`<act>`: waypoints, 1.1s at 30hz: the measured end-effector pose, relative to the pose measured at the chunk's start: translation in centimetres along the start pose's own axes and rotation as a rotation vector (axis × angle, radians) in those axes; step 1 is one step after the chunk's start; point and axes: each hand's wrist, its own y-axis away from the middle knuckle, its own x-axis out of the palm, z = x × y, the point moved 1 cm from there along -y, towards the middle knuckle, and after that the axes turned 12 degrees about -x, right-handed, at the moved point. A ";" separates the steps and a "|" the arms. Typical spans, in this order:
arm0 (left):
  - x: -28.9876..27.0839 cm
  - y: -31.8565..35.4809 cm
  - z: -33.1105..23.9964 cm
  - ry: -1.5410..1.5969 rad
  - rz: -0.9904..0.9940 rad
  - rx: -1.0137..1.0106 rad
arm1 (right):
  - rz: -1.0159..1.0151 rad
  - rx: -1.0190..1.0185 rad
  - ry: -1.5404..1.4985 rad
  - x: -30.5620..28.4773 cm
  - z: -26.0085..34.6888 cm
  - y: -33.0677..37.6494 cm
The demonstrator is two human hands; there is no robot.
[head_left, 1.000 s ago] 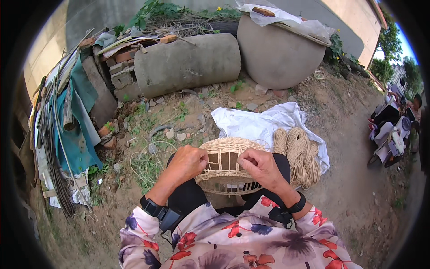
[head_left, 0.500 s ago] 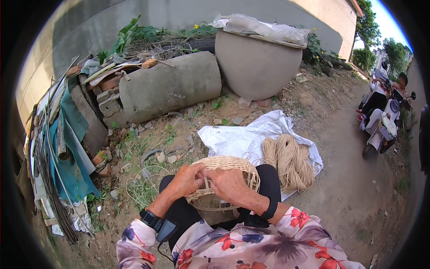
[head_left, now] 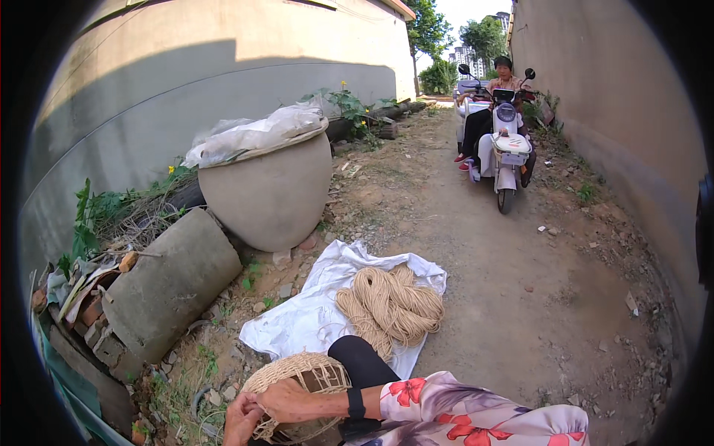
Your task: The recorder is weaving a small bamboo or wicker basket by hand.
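Note:
A half-round woven basket (head_left: 327, 380) of pale straw-coloured cord rests against my lap at the bottom of the view. One part is tightly woven, the rest shows open bars. My left hand (head_left: 242, 418) pinches at its left side, fingertips close together. Right beside it, my right hand (head_left: 288, 401) is bent over the basket with its fingers closed on the weaving. Any strand between the fingertips is too small to make out. Beyond my knee, thick hanks of twisted tan cord (head_left: 394, 306) lie on a white sheet (head_left: 297, 321).
A large clay vat (head_left: 271, 189) topped with plastic sheeting stands ahead left, beside a concrete cylinder (head_left: 172, 282) and rubble. Along the dirt lane (head_left: 476, 282) to the right, a person (head_left: 485, 123) sits on a white scooter (head_left: 507, 149). A wall (head_left: 617, 97) borders the far right.
My view has swung to the right, so the basket and my hands now appear lower left and the scooter nearer the middle. Both hands stay at the basket.

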 end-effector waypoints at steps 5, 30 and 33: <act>0.0 -0.7 1.0 -0.154 -0.013 0.161 | -0.021 0.089 -0.273 -1.0 -0.5 0.6; 3.3 2.4 -3.9 0.118 -0.005 0.150 | -0.072 0.215 -0.917 -4.7 -3.1 3.1; 2.6 2.6 -3.6 -0.211 -0.258 0.230 | -0.181 0.188 -0.732 -4.2 -3.8 3.3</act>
